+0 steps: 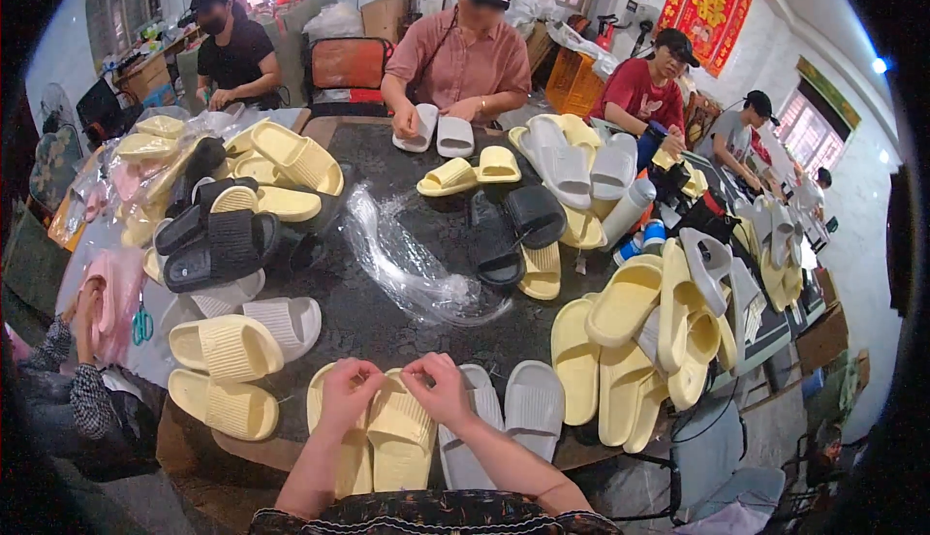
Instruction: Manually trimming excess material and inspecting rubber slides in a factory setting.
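A pair of yellow slippers [401, 448] is lying on the dark table [378, 336] directly beneath the person's two hands, the soles running toward the body. The left hand [351, 388] is overlapping the left slipper of the pair, while the right hand [438, 387] is covering the upper right edge of the other one. In both hands the fingers are curling inward, thumb and forefinger coming close together, and the two sets of fingertips are facing each other across a small gap above the slippers' far ends; whether they are pinching something thin, or touching the slippers, cannot be told. A pair of grey slippers [534, 409] is lying just right of the yellow pair, its left one partly passing under the right forearm. Beyond the fingertips, clear plastic film [407, 268] is spreading over the table, and across from it a co-worker [460, 60] is handling light grey slippers [455, 136].
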The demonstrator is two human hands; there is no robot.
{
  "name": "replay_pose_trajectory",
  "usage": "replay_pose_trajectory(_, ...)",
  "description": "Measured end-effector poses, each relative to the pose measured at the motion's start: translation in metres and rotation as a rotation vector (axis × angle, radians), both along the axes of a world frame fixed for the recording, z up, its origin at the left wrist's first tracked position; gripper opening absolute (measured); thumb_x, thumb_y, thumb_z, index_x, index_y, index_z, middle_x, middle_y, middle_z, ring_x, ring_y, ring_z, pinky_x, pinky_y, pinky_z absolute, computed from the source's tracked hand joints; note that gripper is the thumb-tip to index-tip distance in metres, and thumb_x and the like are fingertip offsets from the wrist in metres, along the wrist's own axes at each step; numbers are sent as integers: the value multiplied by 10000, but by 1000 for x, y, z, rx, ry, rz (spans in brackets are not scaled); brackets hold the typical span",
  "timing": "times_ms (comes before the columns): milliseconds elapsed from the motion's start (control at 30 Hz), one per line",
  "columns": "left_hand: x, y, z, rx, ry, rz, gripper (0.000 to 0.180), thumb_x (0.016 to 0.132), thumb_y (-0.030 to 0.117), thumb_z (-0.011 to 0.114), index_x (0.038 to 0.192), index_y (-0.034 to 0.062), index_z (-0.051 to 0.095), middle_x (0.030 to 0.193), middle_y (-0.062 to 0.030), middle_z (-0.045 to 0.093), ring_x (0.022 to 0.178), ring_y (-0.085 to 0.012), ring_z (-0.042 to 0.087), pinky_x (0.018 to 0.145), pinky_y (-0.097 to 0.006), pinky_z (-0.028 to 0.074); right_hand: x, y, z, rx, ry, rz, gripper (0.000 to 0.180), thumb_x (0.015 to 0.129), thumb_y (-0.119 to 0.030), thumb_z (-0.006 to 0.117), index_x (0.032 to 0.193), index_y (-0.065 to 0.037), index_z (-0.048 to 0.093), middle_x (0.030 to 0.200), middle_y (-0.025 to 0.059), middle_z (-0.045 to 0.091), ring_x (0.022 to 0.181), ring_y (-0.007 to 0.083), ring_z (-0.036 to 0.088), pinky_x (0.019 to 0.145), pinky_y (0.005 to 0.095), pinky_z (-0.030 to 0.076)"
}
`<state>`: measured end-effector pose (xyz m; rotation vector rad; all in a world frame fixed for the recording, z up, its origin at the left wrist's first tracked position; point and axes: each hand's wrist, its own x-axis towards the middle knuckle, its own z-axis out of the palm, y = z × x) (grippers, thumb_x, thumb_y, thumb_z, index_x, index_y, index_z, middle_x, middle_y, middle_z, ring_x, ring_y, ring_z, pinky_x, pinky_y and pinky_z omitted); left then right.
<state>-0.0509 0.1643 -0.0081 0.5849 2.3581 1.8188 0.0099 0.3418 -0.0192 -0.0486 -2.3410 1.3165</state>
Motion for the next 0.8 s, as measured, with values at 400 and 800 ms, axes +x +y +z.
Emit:
replay_pose_trajectory(400, -10, -3, -19, -11, -73, -24, 96, 798, 119, 722, 835, 42, 678, 814, -16, 608, 729, -95, 561, 657, -248, 461, 3, -3, -5, -92, 36, -24, 114, 800, -140, 710, 802, -39, 659, 781, 65, 614, 761, 214, 570, 660, 330, 468)
replay_pose_trajectory(800, 1, -1, -26, 52, 67, 0, 108, 798, 124, 729, 840, 42, 672, 819, -12, 611, 718, -99, 565, 657, -247, 469, 11, -3, -6, 45, 36, -23, 129, 787, -173, 707, 805, -56, 655, 770, 59, 606, 755, 224, 562, 689, 346, 453)
